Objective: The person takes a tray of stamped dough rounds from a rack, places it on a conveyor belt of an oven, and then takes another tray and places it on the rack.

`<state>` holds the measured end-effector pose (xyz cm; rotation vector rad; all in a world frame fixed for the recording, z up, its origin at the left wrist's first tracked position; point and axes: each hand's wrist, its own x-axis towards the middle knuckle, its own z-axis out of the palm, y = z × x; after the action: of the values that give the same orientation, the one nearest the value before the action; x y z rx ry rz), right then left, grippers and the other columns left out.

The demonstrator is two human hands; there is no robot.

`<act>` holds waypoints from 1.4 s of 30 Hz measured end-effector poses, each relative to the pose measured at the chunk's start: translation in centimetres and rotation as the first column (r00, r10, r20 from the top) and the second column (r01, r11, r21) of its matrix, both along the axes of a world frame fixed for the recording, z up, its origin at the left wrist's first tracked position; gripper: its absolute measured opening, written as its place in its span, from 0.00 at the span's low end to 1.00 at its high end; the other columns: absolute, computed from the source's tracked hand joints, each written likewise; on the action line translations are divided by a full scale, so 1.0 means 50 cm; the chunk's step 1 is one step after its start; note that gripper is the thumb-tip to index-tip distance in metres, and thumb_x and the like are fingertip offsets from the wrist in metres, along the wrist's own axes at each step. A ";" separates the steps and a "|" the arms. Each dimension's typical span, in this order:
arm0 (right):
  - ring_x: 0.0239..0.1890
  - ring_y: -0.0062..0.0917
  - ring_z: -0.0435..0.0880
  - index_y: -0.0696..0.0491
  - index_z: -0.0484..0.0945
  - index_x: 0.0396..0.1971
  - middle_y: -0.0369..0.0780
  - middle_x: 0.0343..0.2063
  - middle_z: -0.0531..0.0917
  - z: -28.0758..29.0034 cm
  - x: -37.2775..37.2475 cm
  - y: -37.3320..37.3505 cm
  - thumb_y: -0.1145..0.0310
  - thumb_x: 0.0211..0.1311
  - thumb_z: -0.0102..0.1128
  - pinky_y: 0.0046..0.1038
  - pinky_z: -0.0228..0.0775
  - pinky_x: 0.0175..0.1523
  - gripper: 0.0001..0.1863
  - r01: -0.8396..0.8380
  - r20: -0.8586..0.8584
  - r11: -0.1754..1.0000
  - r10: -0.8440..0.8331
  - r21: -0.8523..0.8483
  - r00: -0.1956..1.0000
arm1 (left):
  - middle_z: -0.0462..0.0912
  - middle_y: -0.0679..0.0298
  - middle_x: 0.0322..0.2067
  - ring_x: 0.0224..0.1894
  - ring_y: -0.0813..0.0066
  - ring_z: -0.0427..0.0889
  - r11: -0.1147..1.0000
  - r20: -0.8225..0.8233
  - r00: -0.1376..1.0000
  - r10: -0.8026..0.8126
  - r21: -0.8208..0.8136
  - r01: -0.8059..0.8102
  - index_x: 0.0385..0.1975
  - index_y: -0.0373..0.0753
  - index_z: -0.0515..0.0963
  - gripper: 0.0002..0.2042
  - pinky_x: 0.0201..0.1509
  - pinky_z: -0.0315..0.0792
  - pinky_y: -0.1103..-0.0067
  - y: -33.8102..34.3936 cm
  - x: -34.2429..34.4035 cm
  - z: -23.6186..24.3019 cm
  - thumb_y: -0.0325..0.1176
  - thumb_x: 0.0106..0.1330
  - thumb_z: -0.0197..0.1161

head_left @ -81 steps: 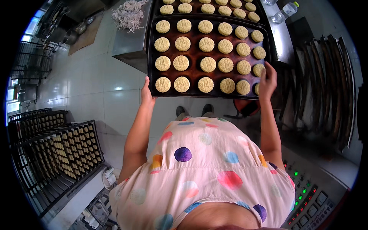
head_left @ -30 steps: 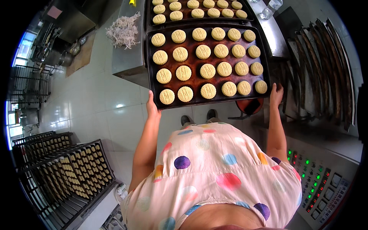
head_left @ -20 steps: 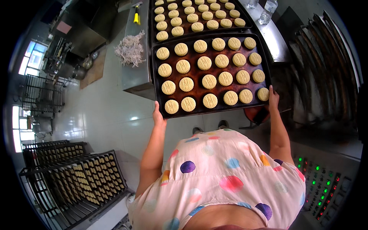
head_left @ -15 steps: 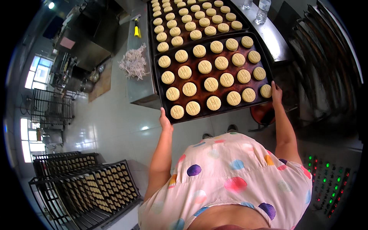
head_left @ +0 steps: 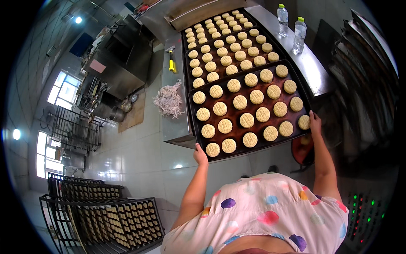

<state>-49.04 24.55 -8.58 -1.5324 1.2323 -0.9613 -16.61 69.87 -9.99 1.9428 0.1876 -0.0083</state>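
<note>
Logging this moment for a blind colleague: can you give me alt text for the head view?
Seen from above, a person's left hand and right hand grip the near corners of a dark baking tray of round pale cookies, its far end at a steel table with more filled trays and two water bottles.

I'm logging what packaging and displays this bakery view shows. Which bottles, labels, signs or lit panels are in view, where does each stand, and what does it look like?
Two clear plastic bottles, green caps, pale label bands, upright on the steel counter at the far right, beyond the baking tray held in both hands.
Control panel, lower right: dark face, small green and red lights.
Pale pink rectangular patch on the dark oven, upper left; possibly a label.
</note>
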 end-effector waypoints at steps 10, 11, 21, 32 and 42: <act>0.40 0.23 0.75 0.65 0.73 0.45 0.41 0.39 0.79 -0.001 0.001 -0.014 0.53 0.62 0.51 0.25 0.65 0.48 0.27 -0.128 0.010 0.990 0.128 0.063 0.992 | 0.78 0.41 0.27 0.34 0.43 0.76 0.973 -0.008 1.000 0.004 0.229 -0.002 0.26 0.27 0.77 0.31 0.39 0.67 0.61 -0.003 0.010 0.018 0.54 0.64 0.40; 0.41 0.22 0.74 0.65 0.73 0.46 0.39 0.39 0.78 0.000 0.002 -0.015 0.52 0.61 0.51 0.25 0.65 0.49 0.28 -0.103 -0.017 0.993 0.105 0.064 0.994 | 0.77 0.41 0.27 0.34 0.43 0.76 0.970 0.007 1.000 -0.009 0.241 0.007 0.26 0.27 0.77 0.31 0.39 0.67 0.61 -0.002 0.010 0.018 0.54 0.64 0.40; 0.35 0.18 0.72 0.65 0.75 0.41 0.37 0.33 0.78 -0.010 0.002 -0.011 0.56 0.63 0.51 0.22 0.65 0.43 0.23 -0.129 0.089 0.984 0.119 0.120 0.989 | 0.76 0.38 0.25 0.33 0.39 0.75 0.958 0.077 0.997 0.008 0.284 -0.029 0.23 0.25 0.76 0.33 0.38 0.66 0.57 -0.003 0.024 -0.009 0.56 0.63 0.41; 0.33 0.17 0.71 0.65 0.75 0.39 0.36 0.31 0.78 0.005 0.004 0.003 0.57 0.62 0.52 0.20 0.65 0.41 0.22 -0.120 0.149 0.982 0.098 0.144 0.984 | 0.78 0.43 0.28 0.34 0.44 0.75 0.977 0.022 1.000 0.009 0.212 -0.014 0.28 0.26 0.77 0.31 0.38 0.67 0.63 0.003 0.017 0.000 0.55 0.64 0.42; 0.34 0.19 0.72 0.65 0.75 0.40 0.38 0.32 0.79 0.010 0.014 0.000 0.57 0.62 0.52 0.21 0.65 0.42 0.22 -0.122 0.143 0.982 0.101 0.146 0.984 | 0.78 0.42 0.28 0.34 0.44 0.76 0.988 0.064 0.997 0.033 0.151 -0.042 0.28 0.27 0.77 0.29 0.39 0.67 0.63 -0.004 0.025 -0.004 0.54 0.64 0.44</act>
<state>-48.33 24.53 -8.11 -1.3768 1.0870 -0.8607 -15.37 69.67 -10.20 2.0888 0.1881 0.0932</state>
